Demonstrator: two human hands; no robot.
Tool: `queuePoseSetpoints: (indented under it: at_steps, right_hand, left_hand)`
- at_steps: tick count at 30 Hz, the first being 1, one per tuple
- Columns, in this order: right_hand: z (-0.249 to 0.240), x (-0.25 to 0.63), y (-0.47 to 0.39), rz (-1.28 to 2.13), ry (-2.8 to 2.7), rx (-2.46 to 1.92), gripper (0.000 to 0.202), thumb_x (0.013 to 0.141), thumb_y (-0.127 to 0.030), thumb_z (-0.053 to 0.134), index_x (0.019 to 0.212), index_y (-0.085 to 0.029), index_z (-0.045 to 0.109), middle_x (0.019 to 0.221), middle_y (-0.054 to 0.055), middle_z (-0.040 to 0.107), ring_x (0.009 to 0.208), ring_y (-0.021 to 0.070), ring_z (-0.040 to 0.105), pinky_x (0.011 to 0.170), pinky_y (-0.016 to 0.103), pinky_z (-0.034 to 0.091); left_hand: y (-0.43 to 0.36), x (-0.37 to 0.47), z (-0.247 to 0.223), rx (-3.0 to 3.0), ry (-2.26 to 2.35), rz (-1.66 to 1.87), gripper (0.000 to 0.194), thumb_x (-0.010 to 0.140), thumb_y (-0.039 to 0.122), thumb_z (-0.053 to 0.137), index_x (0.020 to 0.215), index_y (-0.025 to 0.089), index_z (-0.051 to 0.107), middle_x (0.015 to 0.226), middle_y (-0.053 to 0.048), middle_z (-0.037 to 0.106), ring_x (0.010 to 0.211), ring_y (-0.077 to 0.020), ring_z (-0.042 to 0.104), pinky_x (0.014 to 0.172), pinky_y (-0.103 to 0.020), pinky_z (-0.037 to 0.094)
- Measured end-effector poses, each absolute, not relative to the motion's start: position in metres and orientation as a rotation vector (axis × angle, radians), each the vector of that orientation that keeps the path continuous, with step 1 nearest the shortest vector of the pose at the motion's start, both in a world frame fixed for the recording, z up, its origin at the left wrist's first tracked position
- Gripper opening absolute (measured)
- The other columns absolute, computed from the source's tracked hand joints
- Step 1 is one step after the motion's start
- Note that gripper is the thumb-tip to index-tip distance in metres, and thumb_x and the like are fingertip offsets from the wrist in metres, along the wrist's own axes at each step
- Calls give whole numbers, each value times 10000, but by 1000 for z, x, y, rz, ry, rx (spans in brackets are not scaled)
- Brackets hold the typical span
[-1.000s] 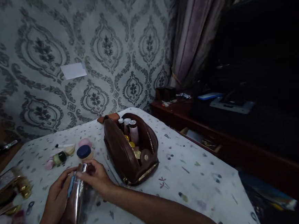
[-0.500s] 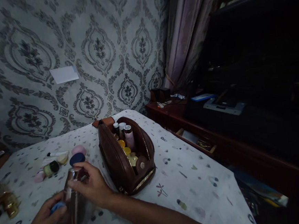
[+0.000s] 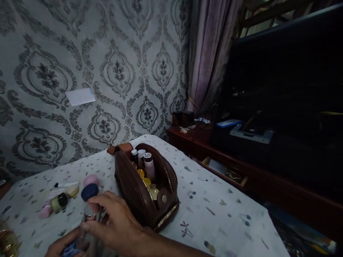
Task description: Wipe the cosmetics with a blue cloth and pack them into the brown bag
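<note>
My left hand (image 3: pixel 61 256) is closed around the lower part of a perfume bottle (image 3: pixel 87 240), with a crumpled blue cloth (image 3: pixel 69 252) in the same grip. The bottle is blurred and partly covered by fingers. At its top, thumb and fingers of my right hand (image 3: pixel 119 225) close on a clear, shiny cap (image 3: pixel 91 214); I cannot tell whether the cap is still seated. Just right of my right hand stands an unzipped brown leather bag (image 3: pixel 125 179), holding several small bottles, among them a pink one (image 3: pixel 149 168) with a silver top, and yellow-capped ones.
A navy round lid (image 3: pixel 90 192), a pink egg-shaped item (image 3: pixel 91 180) and a small green jar (image 3: pixel 58 202) lie beyond my hands. Gold bottles (image 3: pixel 10 246) are at the left edge. A dark red cabinet (image 3: pixel 196 142) with an open drawer (image 3: pixel 222 172) flanks the printed cloth.
The view has tilted up, so everything sits lower. The bottle is held lower and is more covered by my hands. My right hand stays at its top.
</note>
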State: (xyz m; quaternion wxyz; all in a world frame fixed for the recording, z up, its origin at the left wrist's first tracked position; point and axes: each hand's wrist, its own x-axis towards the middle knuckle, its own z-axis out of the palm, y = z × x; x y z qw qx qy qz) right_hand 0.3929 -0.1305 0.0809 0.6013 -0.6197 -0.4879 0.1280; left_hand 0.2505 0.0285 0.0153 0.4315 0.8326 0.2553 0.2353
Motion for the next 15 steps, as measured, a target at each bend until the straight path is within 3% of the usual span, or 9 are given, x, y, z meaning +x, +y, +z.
queuePoseSetpoints:
  at_steps: [8, 15]
  right_hand:
    - [103, 409, -168, 190, -1160, -1343, 241, 814, -273, 694, 1040, -207, 642, 866, -7, 561, 774, 135, 544, 660, 226, 440]
    - [122, 419, -193, -32, -1244, -1332, 268, 883, -314, 638, 1129, -209, 623, 900, 23, 587, 851, 158, 561, 777, 268, 464]
  left_hand:
    - [16, 265, 41, 2140, 436, 388, 324, 526, 567, 777, 730, 316, 791, 768, -3, 781, 775, -333, 729, 717, -395, 617]
    - [-5, 280, 61, 2163, 317, 380, 354, 672, 523, 730, 901, 260, 795, 946, -27, 783, 964, -330, 711, 890, -391, 572]
